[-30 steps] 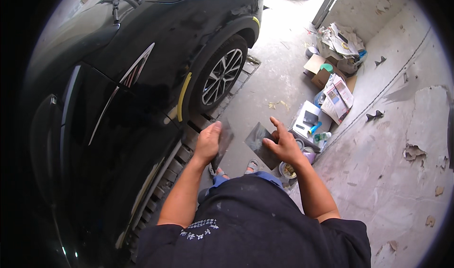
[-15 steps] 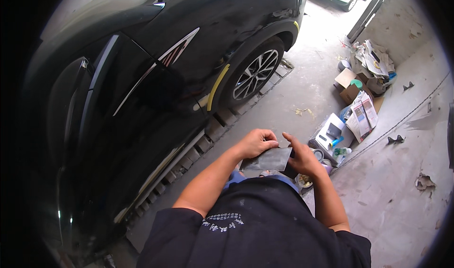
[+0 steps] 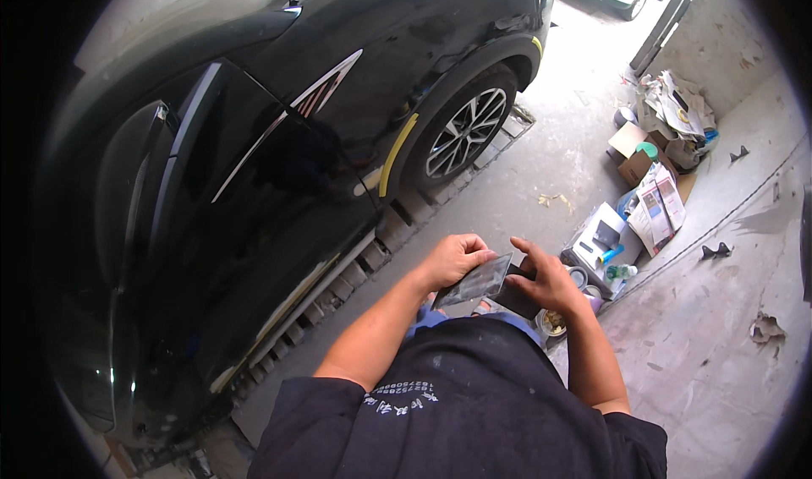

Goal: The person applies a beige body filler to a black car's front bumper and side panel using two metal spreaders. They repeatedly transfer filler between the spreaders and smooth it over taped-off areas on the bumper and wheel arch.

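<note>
My left hand (image 3: 457,261) pinches a thin grey rectangular sheet (image 3: 474,284) by its far edge, in front of my waist. The sheet is smudged and tilted, and its exact kind is unclear. Just to its right, my right hand (image 3: 546,281) grips a dark flat piece (image 3: 516,298) between thumb and fingers, its index finger raised. The two pieces lie close together and overlap in view; whether they touch I cannot tell. To my left stands a black car (image 3: 288,153), with yellow tape (image 3: 397,155) along its wheel arch and a pale patch (image 3: 365,185) beside the tape.
The car's wheel (image 3: 468,132) is ahead, next to a row of blocks or slats (image 3: 326,299) along the car's side. Cans (image 3: 578,276), a white box (image 3: 598,235), a bottle (image 3: 622,271), cardboard and papers (image 3: 657,208) line the wall (image 3: 702,327) on the right.
The grey sheet has tipped, its right end now higher. More of the dark piece in my right hand shows. The surroundings have shifted slightly right in view.
</note>
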The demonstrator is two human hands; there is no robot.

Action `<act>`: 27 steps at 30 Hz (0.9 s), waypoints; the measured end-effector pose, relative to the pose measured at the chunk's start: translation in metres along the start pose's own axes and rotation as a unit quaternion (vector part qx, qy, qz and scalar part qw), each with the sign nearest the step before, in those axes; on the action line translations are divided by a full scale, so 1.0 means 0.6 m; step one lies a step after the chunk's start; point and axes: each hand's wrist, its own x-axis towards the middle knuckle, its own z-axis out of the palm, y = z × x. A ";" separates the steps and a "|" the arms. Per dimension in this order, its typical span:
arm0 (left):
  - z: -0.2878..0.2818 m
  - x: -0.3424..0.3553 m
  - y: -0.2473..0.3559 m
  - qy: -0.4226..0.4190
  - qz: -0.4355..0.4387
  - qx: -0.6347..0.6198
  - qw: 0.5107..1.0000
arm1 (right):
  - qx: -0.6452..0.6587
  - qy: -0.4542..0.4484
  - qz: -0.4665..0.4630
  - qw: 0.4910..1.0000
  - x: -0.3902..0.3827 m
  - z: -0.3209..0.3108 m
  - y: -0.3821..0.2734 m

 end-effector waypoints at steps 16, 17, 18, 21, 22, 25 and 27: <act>0.029 -0.024 -0.024 -0.007 -0.050 0.030 0.998 | 0.063 0.081 0.024 0.994 -0.011 -0.003 0.066; 0.033 -0.026 -0.026 -0.003 -0.056 0.027 0.998 | 0.074 0.086 0.018 0.993 -0.011 0.003 0.074; 0.036 -0.029 -0.027 0.013 -0.055 0.027 0.998 | 0.085 0.092 0.011 0.992 -0.011 0.009 0.081; 0.044 -0.042 -0.037 0.053 -0.051 0.039 0.997 | 0.100 0.093 0.015 0.991 -0.009 0.032 0.100; 0.042 -0.044 -0.048 0.061 -0.046 0.052 0.996 | 0.107 0.103 0.012 0.989 -0.009 0.039 0.101; 0.034 -0.055 -0.082 0.083 -0.045 0.016 0.995 | 0.122 0.122 0.011 0.985 -0.008 0.053 0.099; 0.026 -0.063 -0.097 0.098 -0.051 -0.048 0.993 | 0.126 0.125 0.021 0.984 -0.007 0.054 0.100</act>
